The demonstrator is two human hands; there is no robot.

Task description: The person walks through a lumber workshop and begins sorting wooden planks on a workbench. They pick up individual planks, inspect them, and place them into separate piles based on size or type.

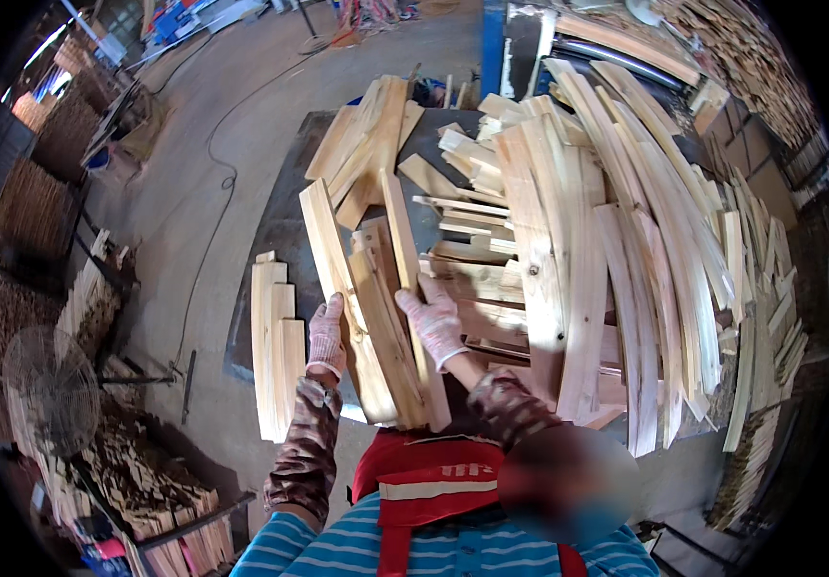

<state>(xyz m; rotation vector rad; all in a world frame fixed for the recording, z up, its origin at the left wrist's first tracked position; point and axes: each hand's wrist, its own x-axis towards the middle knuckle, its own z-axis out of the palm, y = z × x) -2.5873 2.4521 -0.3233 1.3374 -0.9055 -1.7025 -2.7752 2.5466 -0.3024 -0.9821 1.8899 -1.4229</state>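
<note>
Both hands [381, 332] grip wooden slats [385, 317] above the slat-heaped table [284, 240].

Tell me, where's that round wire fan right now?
In the head view the fan stands at the far left edge, on the person's left, beside stacked wood scraps and well left of the left hand.

You are wearing pale knit gloves on your left hand [326, 337] and right hand [433, 322], camouflage sleeves, a blue striped shirt and a red vest.
</note>
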